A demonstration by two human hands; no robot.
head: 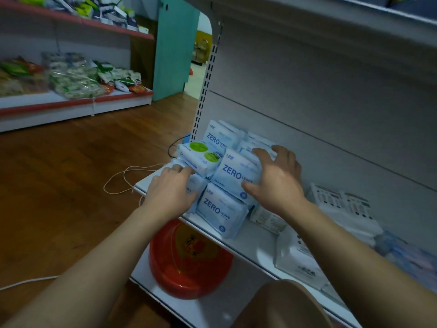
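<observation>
Holding the middle blue pack (pixel 234 174) w/ the right hand (pixel 276 178): fingers spread wide over its top edge, thumb on its low edge, so the pack sits pinched btw them. It says ZERO LEAKS and leans back in a bunch of packs at the left end of a white shelf (pixel 257 247).

The left hand (pixel 172 188) is just beside it. Its fingers lie close together, pretty straight, tips pushed against the near side of the green-dot pack (pixel 201 155), which lies on top of other packs.

A front blue pack (pixel 220 211) leans right below the middle one, touching it. A back blue pack (pixel 217 138) stands behind, near the shelf's back wall.

More to the right on the same shelf are white packs (pixel 300 256), lying flat.

Under the shelf sits a red bowl (pixel 189 263). A thin cord (pixel 123 178) loops on the wood floor (pixel 71 174) to the left. Well apart, a far shelf (pixel 123 100) holds snack bags.
</observation>
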